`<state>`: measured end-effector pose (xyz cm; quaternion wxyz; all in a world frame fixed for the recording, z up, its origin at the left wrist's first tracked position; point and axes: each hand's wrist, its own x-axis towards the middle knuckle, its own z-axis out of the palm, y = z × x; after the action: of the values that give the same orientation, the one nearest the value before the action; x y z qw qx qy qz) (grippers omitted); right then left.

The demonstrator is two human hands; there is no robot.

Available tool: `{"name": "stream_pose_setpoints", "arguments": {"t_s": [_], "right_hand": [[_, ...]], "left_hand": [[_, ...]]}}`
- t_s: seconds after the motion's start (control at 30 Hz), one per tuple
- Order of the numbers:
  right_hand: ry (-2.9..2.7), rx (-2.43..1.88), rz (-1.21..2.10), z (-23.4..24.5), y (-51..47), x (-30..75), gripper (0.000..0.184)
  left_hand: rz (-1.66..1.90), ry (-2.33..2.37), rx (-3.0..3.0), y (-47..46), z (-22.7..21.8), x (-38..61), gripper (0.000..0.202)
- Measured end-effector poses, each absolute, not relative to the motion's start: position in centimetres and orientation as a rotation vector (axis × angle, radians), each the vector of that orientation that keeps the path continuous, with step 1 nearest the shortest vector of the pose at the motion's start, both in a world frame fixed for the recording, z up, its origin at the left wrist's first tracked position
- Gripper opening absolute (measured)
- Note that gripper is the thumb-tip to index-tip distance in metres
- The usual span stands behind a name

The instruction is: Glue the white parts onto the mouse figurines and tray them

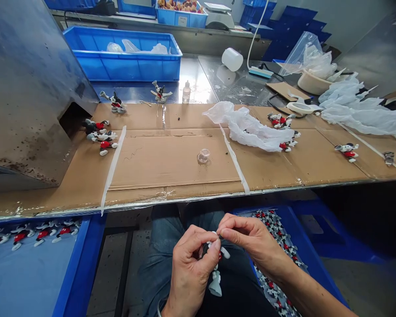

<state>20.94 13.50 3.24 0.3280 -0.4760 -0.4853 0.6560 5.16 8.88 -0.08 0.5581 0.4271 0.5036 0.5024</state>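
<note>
Over my lap, my left hand (196,259) is closed around a small cartoon mouse figurine (215,281) in black, white, red and grey. Its grey flared end points down below my fingers. My right hand (246,235) pinches with thumb and forefinger at the figurine's upper end. Whether a tiny part sits in that pinch is hidden. Beyond my hands, a small clear cup (203,156) stands on the cardboard table top (171,165).
Similar figurines lie at the table's left (102,136) and right (347,152), some beside a crumpled white plastic bag (251,130). Blue trays of figurines flank my legs, left (75,273) and right (320,273). A metal box (33,97) stands at left. A small dropper bottle (186,93) stands behind.
</note>
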Motion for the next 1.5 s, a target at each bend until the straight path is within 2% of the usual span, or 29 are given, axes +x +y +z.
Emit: {"name": "stream_pose_setpoints", "arguments": {"t_s": [0.17,0.27,0.47,0.57,0.73,0.97,1.07,1.17,1.23,1.4,1.5], "right_hand": [[-1.33,-1.239,1.717,3.7,14.0,21.2,0.016],[-1.314,-1.252,1.726,3.8,14.0,21.0,0.02],[-1.092,-1.33,1.705,3.5,13.7,20.5,0.023],[-1.039,-1.342,1.642,3.4,13.3,20.4,0.021],[-1.162,-1.301,1.724,3.3,11.8,19.5,0.021],[-1.271,-1.234,1.686,3.3,12.4,18.9,0.016],[-1.227,-1.209,1.808,3.7,13.4,19.7,0.017],[-1.193,-1.154,1.916,4.3,14.3,20.5,0.016],[-1.184,-1.099,1.995,4.6,14.6,20.7,0.016],[-1.154,-1.025,2.166,5.5,14.8,20.5,0.018],[-1.284,-1.13,2.055,6.2,16.2,20.4,0.021]], "left_hand": [[1.206,1.19,1.0,8.9,-0.2,5.1,0.01],[1.206,1.199,0.958,8.9,-0.1,5.2,0.011],[1.236,1.116,0.355,9.4,0.4,5.0,0.027],[1.332,1.112,0.227,9.4,0.1,4.6,0.035],[1.479,1.18,0.135,9.0,-0.5,4.8,0.041],[1.341,1.165,0.227,8.7,-0.6,4.2,0.033],[1.293,1.296,0.56,8.4,-1.3,3.1,0.032],[1.31,1.362,0.963,8.2,-2.0,2.4,0.042],[1.308,1.253,1.03,8.2,-2.2,2.2,0.042],[1.432,0.949,0.969,8.5,-2.3,2.2,0.024],[1.554,0.861,0.863,8.6,-2.4,2.4,0.024]]}}
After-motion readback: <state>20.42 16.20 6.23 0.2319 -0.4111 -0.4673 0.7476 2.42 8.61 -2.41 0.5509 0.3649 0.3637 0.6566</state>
